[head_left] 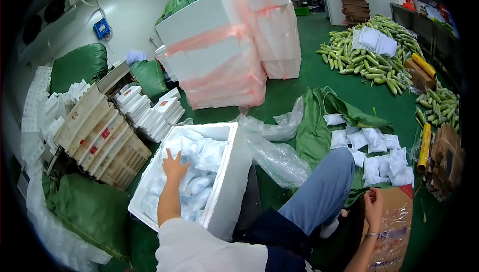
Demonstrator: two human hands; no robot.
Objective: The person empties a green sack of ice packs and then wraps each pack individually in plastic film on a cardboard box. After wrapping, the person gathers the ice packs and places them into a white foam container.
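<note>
A white foam box point(227, 184) stands in front of me, filled with clear bags point(212, 155) that look whitish-blue. My left hand point(174, 165) rests over the bags inside it, fingers spread, holding nothing. On the right, my right hand point(372, 204) hovers by a cardboard box point(394, 227), its fingers curled; whether something small is in them cannot be made out. Just beyond that hand, small white packets point(379, 167) lie on a green sack point(312, 132).
Crumpled clear plastic point(279, 157) lies right of the foam box. Stacked crates point(100, 137) stand left. Large taped foam boxes point(214, 57) rise behind. Green vegetables point(369, 65) are heaped at the back right. My raised knee point(329, 177) is between box and packets.
</note>
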